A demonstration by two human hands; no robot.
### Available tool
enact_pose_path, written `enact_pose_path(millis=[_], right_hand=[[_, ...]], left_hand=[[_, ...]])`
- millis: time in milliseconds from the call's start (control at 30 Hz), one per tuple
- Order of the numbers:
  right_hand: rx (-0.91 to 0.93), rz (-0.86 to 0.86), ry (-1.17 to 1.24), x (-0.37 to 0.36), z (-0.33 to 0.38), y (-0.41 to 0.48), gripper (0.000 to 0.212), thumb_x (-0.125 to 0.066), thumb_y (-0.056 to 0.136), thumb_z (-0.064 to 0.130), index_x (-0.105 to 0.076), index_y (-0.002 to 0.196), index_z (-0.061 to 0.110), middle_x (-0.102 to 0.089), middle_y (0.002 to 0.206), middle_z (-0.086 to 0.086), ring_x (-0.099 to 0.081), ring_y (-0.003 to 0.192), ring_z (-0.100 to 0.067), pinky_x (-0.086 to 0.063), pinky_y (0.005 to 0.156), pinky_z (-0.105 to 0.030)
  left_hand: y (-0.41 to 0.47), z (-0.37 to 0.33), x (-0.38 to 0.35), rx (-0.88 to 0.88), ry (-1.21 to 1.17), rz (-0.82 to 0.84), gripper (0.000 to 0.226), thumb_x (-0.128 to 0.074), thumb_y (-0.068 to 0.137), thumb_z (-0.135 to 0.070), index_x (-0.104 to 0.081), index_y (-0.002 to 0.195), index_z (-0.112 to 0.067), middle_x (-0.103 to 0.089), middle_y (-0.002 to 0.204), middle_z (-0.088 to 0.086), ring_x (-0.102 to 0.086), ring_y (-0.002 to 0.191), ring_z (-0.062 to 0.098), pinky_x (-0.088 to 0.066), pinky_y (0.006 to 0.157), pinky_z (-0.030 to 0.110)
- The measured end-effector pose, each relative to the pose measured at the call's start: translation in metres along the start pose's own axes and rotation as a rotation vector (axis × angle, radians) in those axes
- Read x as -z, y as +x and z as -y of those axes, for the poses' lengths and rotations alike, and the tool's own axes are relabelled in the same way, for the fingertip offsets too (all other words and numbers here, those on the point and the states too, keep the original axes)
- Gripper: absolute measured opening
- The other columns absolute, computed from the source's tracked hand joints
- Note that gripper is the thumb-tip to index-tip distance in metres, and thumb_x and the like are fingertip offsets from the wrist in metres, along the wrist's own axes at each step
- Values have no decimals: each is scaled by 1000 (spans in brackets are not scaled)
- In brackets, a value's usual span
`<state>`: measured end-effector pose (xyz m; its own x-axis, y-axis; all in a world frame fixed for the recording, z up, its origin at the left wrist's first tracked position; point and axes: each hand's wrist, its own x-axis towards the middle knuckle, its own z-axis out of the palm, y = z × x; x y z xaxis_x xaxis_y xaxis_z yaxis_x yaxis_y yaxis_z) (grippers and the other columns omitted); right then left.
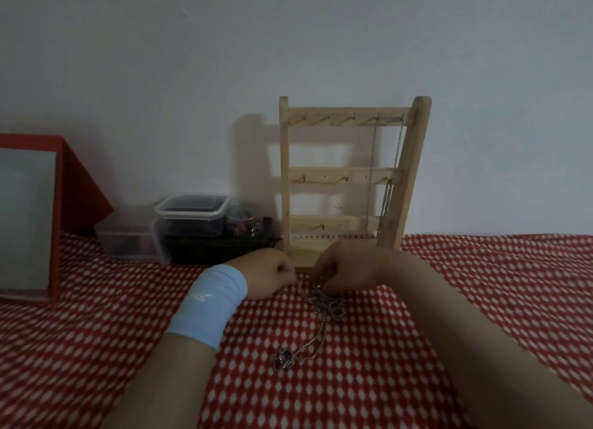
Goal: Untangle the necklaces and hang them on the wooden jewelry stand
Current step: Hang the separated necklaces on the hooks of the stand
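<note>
A wooden jewelry stand (pixel 348 175) with three hooked rails stands against the wall. Thin chains (pixel 386 200) hang from hooks on its right side. On the red dotted cloth in front lies a tangled clump of silver necklaces (pixel 327 305), with a chain trailing down to a round pendant (pixel 284 359). My right hand (pixel 348 269) pinches the top of the clump. My left hand (pixel 272 273), with a light blue wristband, is closed in a fist just left of it; whether it pinches a strand is hidden.
Clear plastic containers (pixel 192 220) and a small jar (pixel 244 223) sit left of the stand by the wall. A red framed mirror (pixel 32 216) leans at the far left. The red and white cloth (pixel 481 284) covers the whole surface.
</note>
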<state>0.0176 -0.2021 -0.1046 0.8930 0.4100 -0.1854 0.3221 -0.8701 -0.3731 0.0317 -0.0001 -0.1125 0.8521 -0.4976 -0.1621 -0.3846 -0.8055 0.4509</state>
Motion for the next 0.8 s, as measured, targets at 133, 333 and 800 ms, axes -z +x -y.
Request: enact_pose_path(millis=[133, 333, 800], right_hand=[[-46, 4, 58, 2, -6, -2, 17, -68, 94, 19, -73, 105, 30, -64, 91, 24, -59, 85, 7, -43, 71, -11], [-99, -71, 116, 11, -5, -6, 13, -60, 95, 30, -65, 84, 28, -64, 90, 9, -60, 85, -9, -43, 69, -25], [209, 2, 562, -4, 24, -1, 21, -64, 99, 18, -71, 118, 22, -78, 110, -2, -71, 106, -12, -50, 106, -34]], left_hand=[[0, 5, 7, -51, -500, -93, 22, -45, 101, -21, -61, 97, -7, -71, 91, 7, -67, 91, 23, -50, 91, 38], [-12, -11, 26, -7, -916, -115, 32, -38, 100, -5, -53, 72, -10, -37, 48, -6, -33, 38, 6, -24, 37, 16], [-24, -21, 55, -240, -1210, -288, 28, -31, 99, -5, -41, 73, -12, -29, 43, -6, -26, 32, 7, -17, 42, 21]])
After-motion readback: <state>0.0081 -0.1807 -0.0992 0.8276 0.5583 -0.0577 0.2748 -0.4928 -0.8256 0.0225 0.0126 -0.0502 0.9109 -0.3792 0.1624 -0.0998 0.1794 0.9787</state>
